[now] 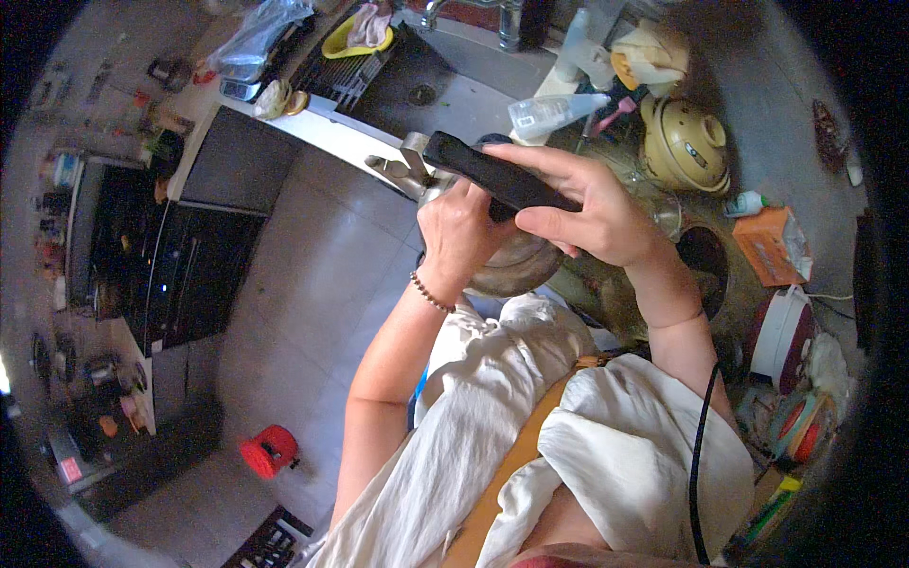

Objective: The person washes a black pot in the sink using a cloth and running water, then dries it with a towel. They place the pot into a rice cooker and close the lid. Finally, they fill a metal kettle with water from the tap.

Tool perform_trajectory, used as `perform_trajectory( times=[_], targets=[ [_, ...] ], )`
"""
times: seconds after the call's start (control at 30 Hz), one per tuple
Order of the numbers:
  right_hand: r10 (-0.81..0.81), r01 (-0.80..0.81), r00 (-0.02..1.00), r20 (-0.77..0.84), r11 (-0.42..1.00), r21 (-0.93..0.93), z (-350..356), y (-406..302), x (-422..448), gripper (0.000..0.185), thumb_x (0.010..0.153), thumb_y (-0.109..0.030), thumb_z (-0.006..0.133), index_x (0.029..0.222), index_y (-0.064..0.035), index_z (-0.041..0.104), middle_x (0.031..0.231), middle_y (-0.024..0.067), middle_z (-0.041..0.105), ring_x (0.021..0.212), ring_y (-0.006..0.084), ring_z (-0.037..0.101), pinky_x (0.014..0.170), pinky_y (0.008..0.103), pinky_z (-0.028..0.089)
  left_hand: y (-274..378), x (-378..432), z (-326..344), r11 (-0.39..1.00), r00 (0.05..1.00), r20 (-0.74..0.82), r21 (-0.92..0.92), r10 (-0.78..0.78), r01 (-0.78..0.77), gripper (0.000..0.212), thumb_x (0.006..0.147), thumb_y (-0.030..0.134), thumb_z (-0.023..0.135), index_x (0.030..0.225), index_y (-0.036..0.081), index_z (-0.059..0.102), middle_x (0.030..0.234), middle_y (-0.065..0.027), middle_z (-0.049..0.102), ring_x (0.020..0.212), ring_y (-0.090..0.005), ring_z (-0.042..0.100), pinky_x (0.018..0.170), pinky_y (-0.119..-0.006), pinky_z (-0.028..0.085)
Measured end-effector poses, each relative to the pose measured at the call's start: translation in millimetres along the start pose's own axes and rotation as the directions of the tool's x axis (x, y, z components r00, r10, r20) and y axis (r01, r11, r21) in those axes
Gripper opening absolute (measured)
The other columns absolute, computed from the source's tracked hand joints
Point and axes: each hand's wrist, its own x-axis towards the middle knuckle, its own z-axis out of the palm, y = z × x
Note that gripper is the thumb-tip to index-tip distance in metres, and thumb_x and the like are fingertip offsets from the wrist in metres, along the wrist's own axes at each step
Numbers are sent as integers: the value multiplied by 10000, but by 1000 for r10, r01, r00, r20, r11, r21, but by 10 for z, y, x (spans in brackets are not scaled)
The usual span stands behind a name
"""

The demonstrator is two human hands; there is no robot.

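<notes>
A metal kettle (515, 266) is held in front of me, above my lap, its spout (399, 174) towards the sink side. My right hand (600, 202) grips the near end of its thick black handle (508, 174), thumb on one side and fingers on the other. Below that handle, my left hand (461, 224) is closed at the top of the kettle, around a small dark part that looks like the lid knob. Its fingertips are hidden. A beaded bracelet (429, 292) circles the left wrist.
Beyond the kettle is a sink (454, 106) with a faucet (510, 28) and a yellow basket (355, 41). A clear plastic bottle (554, 113), a lidded clay pot (685, 142) and an orange box (770, 245) stand to the right. A red stool (268, 451) is on the floor.
</notes>
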Motion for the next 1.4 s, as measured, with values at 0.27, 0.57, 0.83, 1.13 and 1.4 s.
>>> perform_trajectory(
  times=[0.27, 0.57, 0.83, 1.13, 1.4],
  targets=[
    [-268, 225, 945, -187, 949, -222, 518, -55, 1226, 532, 793, -73, 598, 1272, 35, 391, 1189, 121, 513, 1085, 140, 465, 941, 280, 360, -1231, 599, -397, 979, 992, 107, -199, 60, -37, 281, 568, 310, 741, 713, 104, 616, 638, -80, 594, 561, -262, 597, 491, -363, 468],
    [-213, 127, 925, -313, 953, -275, 910, -326, 2234, 502, 817, -76, 571, 1275, 27, 394, 1124, 109, 549, 988, 108, 510, 881, 261, 402, -2245, 1100, -719, 963, 972, 194, -255, 134, -82, 365, 557, 386, 746, 662, 62, 615, 608, -105, 599, 554, -275, 604, 515, -364, 477],
    [-104, 91, 909, -403, 995, -50, 760, -353, 2710, 490, 837, -142, 569, 1295, -64, 414, 606, -65, 474, 424, -4, 354, 377, 162, 289, -2659, 1321, -789, 940, 983, 89, -319, 158, -122, 374, 544, 308, 762, 828, 119, 609, 716, -73, 627, 625, -250, 616, 544, -346, 484],
    [-237, 205, 922, -306, 969, -134, 620, -355, 3105, 513, 809, -80, 576, 1290, -28, 406, 860, 37, 595, 689, 64, 533, 625, 197, 441, -2955, 1693, -601, 947, 966, 0, -195, 260, -255, 345, 538, 284, 765, 741, 80, 577, 618, -96, 580, 519, -272, 588, 471, -359, 464],
    [-411, 296, 861, -299, 884, -363, 505, -88, 3380, 507, 787, -70, 598, 1249, 42, 422, 1225, 129, 507, 1120, 161, 462, 979, 290, 324, -3131, 1887, -359, 956, 973, 78, -216, 218, -197, 202, 573, 252, 711, 637, 87, 611, 576, -107, 597, 524, -292, 596, 476, -376, 462]
  ],
)
